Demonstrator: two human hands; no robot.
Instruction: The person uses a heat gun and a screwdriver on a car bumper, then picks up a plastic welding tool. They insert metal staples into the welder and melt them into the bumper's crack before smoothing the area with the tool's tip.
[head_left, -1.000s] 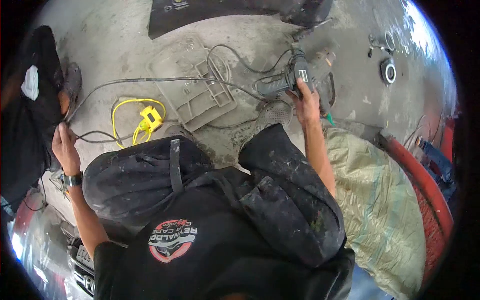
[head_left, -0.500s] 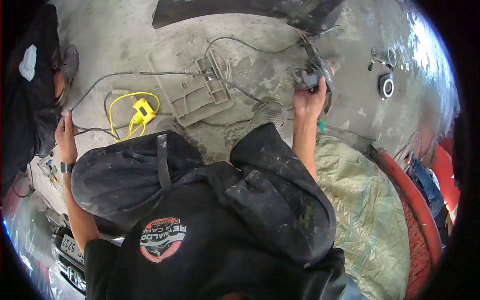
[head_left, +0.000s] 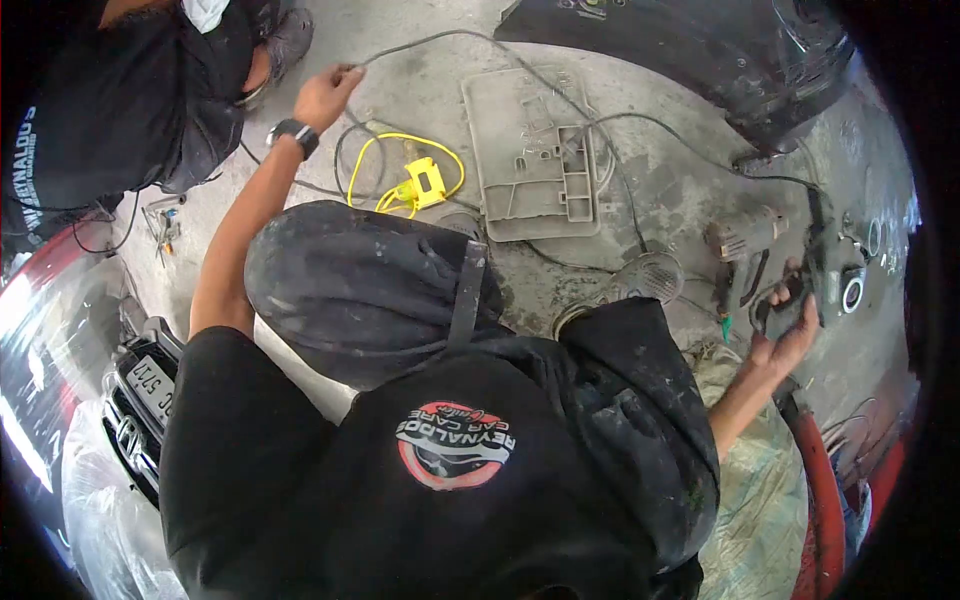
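Note:
At the upper left, my left hand pinches a dark cable that arcs over the floor to the right. My right hand, at the right, is wrapped round a dark hand tool, blurred, with a cord at its far end. Just left of that hand a brownish power tool lies on the floor. A grey plastic tray with small metal pieces lies in front of my feet. Beside it on the left is a yellow box with a yellow cord.
Another person in dark clothes is at the upper left. A large dark panel lies at the top right. A pale sack is by my right side, near a red edge. A car grille stands at the left.
My left hand has moved up and forward with the cable. My right hand has moved outward to the right with the dark tool. The view has turned, and the brownish power tool now shows clearly.

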